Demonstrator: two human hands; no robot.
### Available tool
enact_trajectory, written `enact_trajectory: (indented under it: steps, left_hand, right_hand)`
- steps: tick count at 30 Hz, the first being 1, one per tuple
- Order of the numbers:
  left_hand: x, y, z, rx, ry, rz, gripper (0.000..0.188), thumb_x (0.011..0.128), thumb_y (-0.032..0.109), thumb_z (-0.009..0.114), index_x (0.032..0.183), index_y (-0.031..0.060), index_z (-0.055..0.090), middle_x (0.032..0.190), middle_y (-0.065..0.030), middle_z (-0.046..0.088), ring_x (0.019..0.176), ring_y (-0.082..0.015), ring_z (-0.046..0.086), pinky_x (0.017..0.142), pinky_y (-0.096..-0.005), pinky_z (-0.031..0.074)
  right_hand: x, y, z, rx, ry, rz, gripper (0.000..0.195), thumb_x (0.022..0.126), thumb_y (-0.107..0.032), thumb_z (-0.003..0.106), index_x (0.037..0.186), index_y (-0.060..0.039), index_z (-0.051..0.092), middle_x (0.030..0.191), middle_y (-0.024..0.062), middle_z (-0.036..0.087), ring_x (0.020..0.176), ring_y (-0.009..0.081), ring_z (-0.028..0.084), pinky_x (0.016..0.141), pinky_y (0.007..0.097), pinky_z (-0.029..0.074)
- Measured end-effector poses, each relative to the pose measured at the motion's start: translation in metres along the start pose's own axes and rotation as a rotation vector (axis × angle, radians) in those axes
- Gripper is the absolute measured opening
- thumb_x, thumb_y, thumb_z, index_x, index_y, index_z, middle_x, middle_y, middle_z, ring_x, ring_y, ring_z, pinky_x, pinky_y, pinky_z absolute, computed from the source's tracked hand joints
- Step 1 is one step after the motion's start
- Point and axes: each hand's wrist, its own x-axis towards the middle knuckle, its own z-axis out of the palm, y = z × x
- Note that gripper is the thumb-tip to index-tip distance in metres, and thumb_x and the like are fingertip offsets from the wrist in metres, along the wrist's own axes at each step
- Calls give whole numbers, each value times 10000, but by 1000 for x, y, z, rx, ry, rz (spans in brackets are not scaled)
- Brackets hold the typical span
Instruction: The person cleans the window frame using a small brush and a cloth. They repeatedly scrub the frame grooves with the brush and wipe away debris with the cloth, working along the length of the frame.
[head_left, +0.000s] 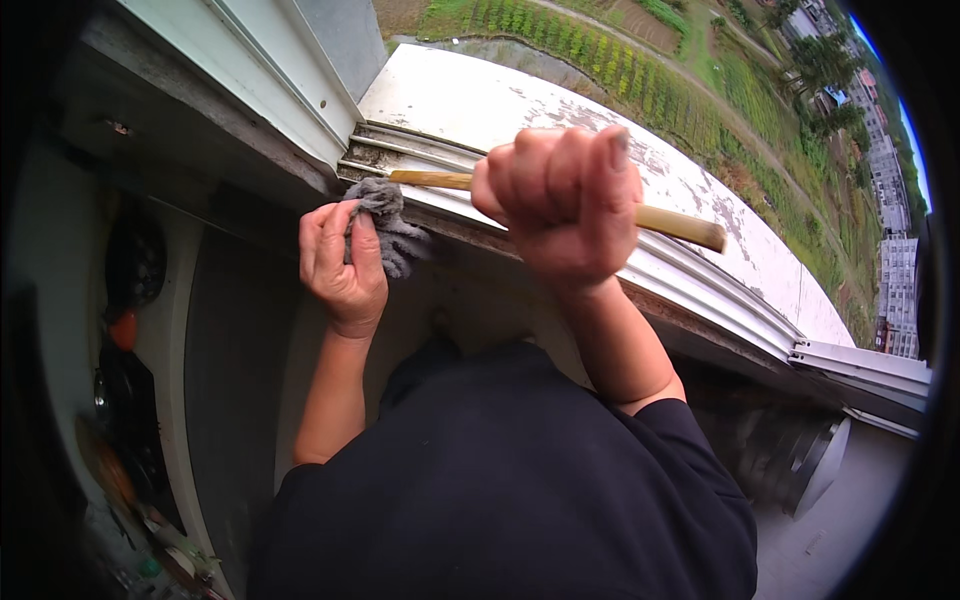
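Observation:
My right hand (564, 206) is closed in a fist around a thin wooden stick (679, 227), above the window track. The stick's narrower tip reaches left to a grey cloth (386, 244). Between thumb and fingers, my left hand (341, 262) pinches this crumpled cloth at the left end of the track. Whether the tip presses into the cloth or passes just above it I cannot tell. The white sliding-window track (427, 161) runs beneath the stick, with dark dirt in its grooves near the left corner.
Outside the track lies a white ledge (465, 86) with peeling paint, and fields (622, 67) lie far below. A white window frame (285, 67) rises at the left. Dark pans (135, 255) stand at far left, and a round metal vessel (795, 457) stands at lower right.

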Motion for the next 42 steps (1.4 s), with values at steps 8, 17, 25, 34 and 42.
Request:
enact_trajectory:
  steps: [8, 17, 25, 34, 42]
  left_hand:
    - [-19, 48, 14, -239, -212, 79, 166, 844, -11, 678, 1006, -24, 644, 1017, -179, 634, 884, -319, 651, 772, -363, 539]
    - [-47, 85, 64, -345, -354, 246, 213, 776, -43, 683, 988, -47, 667, 1029, -204, 631, 875, -328, 672, 732, -363, 562]
    - [-50, 71, 68, -289, -283, 168, 305, 733, -84, 711, 1029, -14, 689, 969, -144, 553, 813, -260, 603, 655, -315, 515]
    - [-39, 46, 54, -148, -285, 161, 300, 731, -109, 674, 1018, -23, 653, 986, -173, 569, 843, -303, 618, 711, -364, 527]
    - [-15, -14, 17, 7, -156, 150, 165, 880, -60, 608, 1043, -40, 629, 1050, -171, 592, 902, -302, 620, 785, -381, 536]
  right_hand:
    - [-53, -85, -29, -12, 35, -54, 523, 1058, -447, 283, 641, -138, 345, 565, -16, 311, 510, 133, 247, 526, 298, 309]
    - [-90, -100, -18, -190, 247, -53, 518, 1049, -464, 324, 641, -145, 346, 591, -14, 335, 511, 132, 263, 525, 310, 305]
    - [-79, -71, -15, -455, 381, -95, 431, 1063, -281, 389, 684, -76, 379, 600, 12, 361, 521, 127, 308, 495, 285, 341]
    - [-80, -21, -13, -320, 329, -120, 532, 1042, -459, 365, 626, -131, 310, 524, -23, 272, 448, 127, 232, 460, 296, 298]
    - [-45, 42, -9, -725, 51, -421, 340, 1028, -143, 416, 719, -8, 455, 651, 91, 473, 559, 225, 493, 523, 339, 413]
